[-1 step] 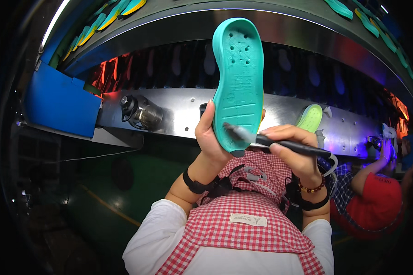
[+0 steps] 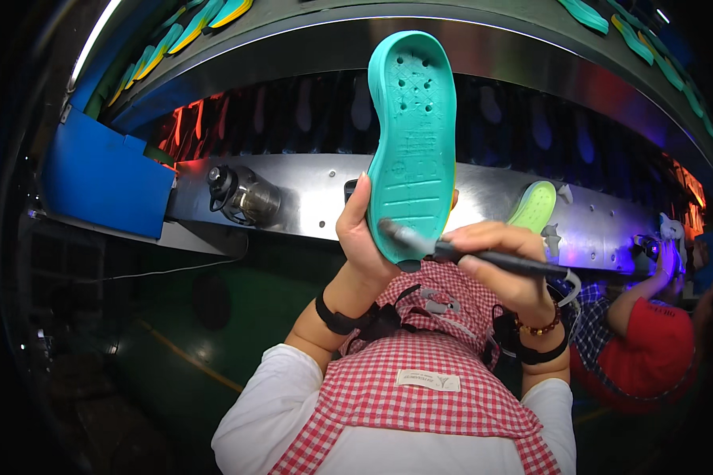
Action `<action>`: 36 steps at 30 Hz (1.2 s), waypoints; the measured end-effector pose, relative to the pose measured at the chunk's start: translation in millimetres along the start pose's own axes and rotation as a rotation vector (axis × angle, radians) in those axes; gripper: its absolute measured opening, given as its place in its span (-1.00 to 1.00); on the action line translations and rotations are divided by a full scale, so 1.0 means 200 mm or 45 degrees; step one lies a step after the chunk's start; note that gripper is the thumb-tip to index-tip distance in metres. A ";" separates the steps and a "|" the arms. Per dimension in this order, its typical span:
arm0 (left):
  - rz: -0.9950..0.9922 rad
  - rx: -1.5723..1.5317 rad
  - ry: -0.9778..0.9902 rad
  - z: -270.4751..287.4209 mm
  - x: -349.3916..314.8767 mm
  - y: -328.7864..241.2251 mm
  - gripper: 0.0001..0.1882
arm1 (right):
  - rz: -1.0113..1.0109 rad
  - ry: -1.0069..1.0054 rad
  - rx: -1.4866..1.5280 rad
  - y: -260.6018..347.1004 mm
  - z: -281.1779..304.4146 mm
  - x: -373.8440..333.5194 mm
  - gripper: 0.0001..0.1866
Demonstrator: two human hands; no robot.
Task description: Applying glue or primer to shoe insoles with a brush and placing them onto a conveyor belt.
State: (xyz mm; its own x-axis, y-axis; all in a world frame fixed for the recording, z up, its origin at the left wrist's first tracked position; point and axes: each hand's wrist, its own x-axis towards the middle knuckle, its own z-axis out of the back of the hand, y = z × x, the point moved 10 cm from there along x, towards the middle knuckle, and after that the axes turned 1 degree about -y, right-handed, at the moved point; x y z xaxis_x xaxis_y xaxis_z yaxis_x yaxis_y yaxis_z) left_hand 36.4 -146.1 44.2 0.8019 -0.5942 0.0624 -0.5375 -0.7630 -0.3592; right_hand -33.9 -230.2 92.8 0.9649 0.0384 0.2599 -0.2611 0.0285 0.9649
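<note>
A turquoise shoe sole (image 2: 417,170) stands nearly upright in front of me, its hollow inner face toward me, with small holes at the top and ridges lower down. My left hand (image 2: 364,229) is closed round its lower left edge, thumb at the front, other fingertips showing at the right edge. In my right hand (image 2: 507,257) is a brush (image 2: 483,257) with a black handle, gripped between thumb and fingers. Its bristles, slightly blurred, are against the lower part of the sole. A pale green shoe sole (image 2: 535,206) lies on the metal ledge behind my right hand.
The metal ledge (image 2: 309,178) crosses in front of me, with a dark, see-through bottle (image 2: 245,195) at left. Above it runs a belt carrying several turquoise and yellow soles (image 2: 186,28). A blue box (image 2: 107,174) stands left. A co-worker in red (image 2: 646,348) is at right.
The brush and my right hand have shifted slightly left and down across the sole. My left hand and the turquoise sole stay nearly in place.
</note>
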 end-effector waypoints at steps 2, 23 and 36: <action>0.027 -0.032 0.040 -0.01 0.02 0.00 -0.35 | 0.090 0.215 0.005 0.07 -0.06 0.01 -0.78; 0.787 0.455 0.146 0.03 0.00 0.23 -0.44 | 0.056 0.600 -0.247 0.04 -0.03 -0.02 -0.81; 0.968 0.638 0.006 0.18 -0.11 0.22 -0.49 | 0.035 0.940 -0.810 0.07 -0.01 -0.02 -0.74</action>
State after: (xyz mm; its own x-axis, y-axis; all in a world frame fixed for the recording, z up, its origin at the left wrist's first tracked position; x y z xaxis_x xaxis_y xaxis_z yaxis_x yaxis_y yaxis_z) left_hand 4.3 -157.0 -5.5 0.2763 -0.8939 -0.3530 -0.7434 0.0341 -0.6680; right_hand -41.6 -227.3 104.3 0.7535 0.6572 -0.0160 -0.4596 0.5441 0.7020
